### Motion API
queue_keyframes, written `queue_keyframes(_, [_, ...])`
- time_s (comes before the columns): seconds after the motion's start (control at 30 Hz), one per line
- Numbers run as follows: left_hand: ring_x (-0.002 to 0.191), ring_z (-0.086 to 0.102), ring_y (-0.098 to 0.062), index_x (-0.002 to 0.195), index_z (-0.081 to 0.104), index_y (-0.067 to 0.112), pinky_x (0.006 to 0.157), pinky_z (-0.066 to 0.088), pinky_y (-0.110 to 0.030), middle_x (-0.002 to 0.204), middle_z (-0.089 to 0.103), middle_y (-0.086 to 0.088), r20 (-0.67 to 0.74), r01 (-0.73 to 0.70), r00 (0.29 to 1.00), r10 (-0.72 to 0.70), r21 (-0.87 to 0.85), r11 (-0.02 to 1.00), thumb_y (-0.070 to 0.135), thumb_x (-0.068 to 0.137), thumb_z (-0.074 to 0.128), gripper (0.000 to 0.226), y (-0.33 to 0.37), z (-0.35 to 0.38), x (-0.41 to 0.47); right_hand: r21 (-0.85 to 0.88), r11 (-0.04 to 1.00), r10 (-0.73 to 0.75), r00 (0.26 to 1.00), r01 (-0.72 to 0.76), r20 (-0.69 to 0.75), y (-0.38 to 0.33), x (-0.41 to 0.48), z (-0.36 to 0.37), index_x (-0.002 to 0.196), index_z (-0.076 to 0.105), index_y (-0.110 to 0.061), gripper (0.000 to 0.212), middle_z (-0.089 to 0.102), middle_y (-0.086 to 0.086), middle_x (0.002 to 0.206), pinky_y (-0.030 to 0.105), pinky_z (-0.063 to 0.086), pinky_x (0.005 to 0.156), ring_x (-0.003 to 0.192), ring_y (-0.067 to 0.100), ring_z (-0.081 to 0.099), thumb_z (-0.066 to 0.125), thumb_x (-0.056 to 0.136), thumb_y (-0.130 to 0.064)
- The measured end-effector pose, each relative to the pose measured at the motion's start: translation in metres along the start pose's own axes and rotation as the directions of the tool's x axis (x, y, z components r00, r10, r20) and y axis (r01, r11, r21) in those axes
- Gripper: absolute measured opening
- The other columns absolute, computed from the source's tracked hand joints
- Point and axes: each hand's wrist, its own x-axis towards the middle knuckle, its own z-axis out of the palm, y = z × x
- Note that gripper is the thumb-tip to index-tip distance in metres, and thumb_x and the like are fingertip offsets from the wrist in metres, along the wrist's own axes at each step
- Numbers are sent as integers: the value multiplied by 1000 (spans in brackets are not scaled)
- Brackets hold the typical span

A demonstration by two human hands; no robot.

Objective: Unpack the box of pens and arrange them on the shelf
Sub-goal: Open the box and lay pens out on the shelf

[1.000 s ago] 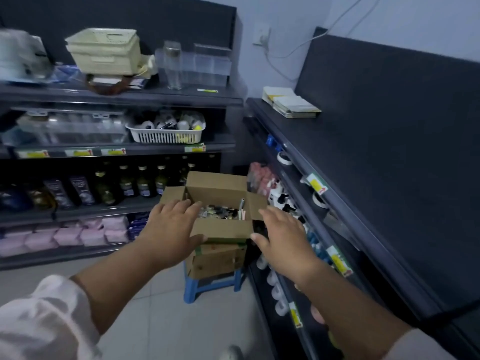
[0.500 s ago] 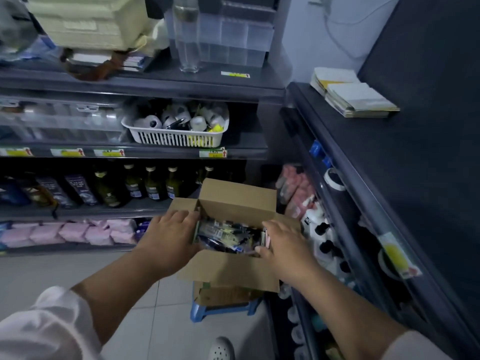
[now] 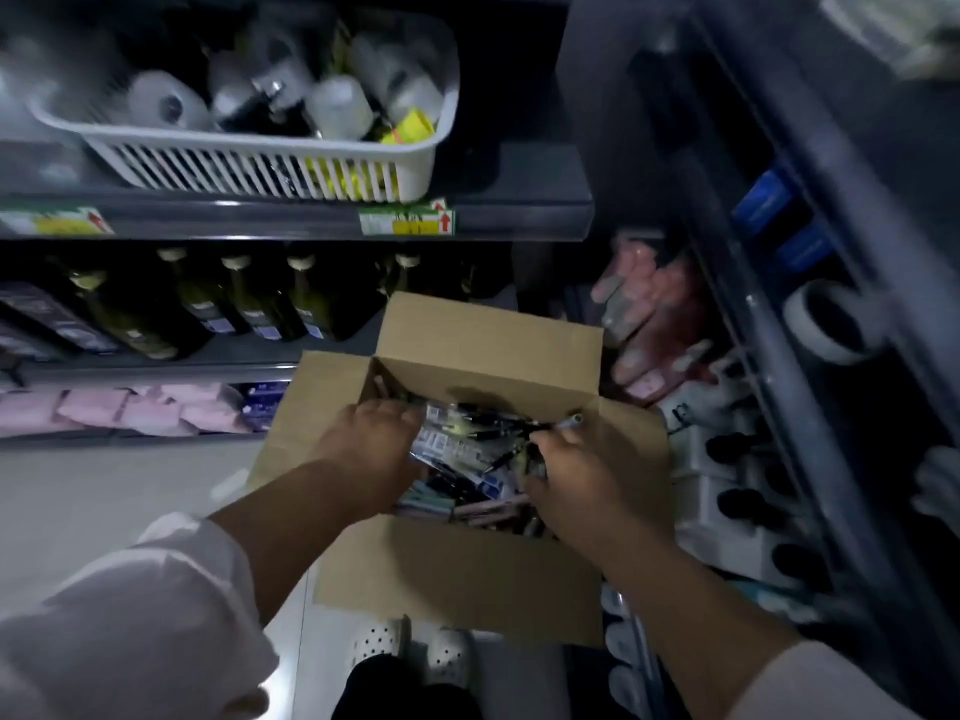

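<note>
An open cardboard box [image 3: 467, 569] sits below me with its flaps spread wide. Inside lie several packs of pens [image 3: 467, 449] in clear wrapping. My left hand [image 3: 363, 454] reaches into the left side of the box, fingers curled over the packs. My right hand [image 3: 571, 475] is in the right side, fingers curled down around pens, with one pen tip [image 3: 574, 420] sticking up past the fingers. The dark shelf [image 3: 831, 174] runs along the right.
A white slotted basket [image 3: 260, 158] of tape rolls sits on the upper left shelf. Green bottles [image 3: 249, 304] stand on the shelf below, pink packs [image 3: 130, 407] lower. White bottles with dark caps [image 3: 737, 491] fill the right lower shelf. My white shoes [image 3: 410, 652] show on the floor.
The view dropped closer over the box. Both hands moved from its rim deeper inside, onto the pen packs.
</note>
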Motion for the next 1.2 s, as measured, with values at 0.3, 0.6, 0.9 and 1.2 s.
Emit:
queue_keyframes(0.3, [129, 41, -27, 141, 37, 16, 104, 34, -36, 141, 44, -8, 78, -101, 992, 97, 51, 994, 45, 87, 60, 66, -22, 91, 101, -17, 1000, 3, 999, -2, 41, 17, 87, 68, 141, 39, -18, 50, 41, 5, 141, 35, 39, 102, 126, 24, 41, 52, 97, -34])
queue_keyframes(0.6, [125, 42, -30, 141, 36, 18, 106, 32, -40, 137, 44, -8, 156, -175, 975, 159, 97, 980, 60, 78, 62, 81, -32, 142, 165, -6, 999, 53, 997, -53, 47, 39, 127, 111, 142, 38, -18, 53, 40, 6, 143, 30, 33, 102, 129, 25, 38, 54, 95, -35])
queue_keyframes(0.9, [115, 44, -31, 125, 46, 16, 92, 39, -40, 124, 48, -10, 177, -128, 978, 110, 90, 988, 67, 64, 69, 82, -29, 150, 169, 33, 991, 127, 991, -128, 36, 48, 133, 126, 142, 40, -19, 55, 42, 7, 142, 32, 34, 103, 128, 26, 39, 56, 93, -37])
queue_keyframes(1.2, [109, 53, -23, 112, 53, 12, 73, 37, -25, 122, 53, -9, 326, -8, 944, 45, -113, 994, 47, 73, 75, 58, -22, 155, 153, 82, 985, 152, 988, -151, 1, 42, 126, 117, 140, 42, -20, 52, 43, 4, 141, 29, 30, 101, 130, 23, 38, 57, 93, -34])
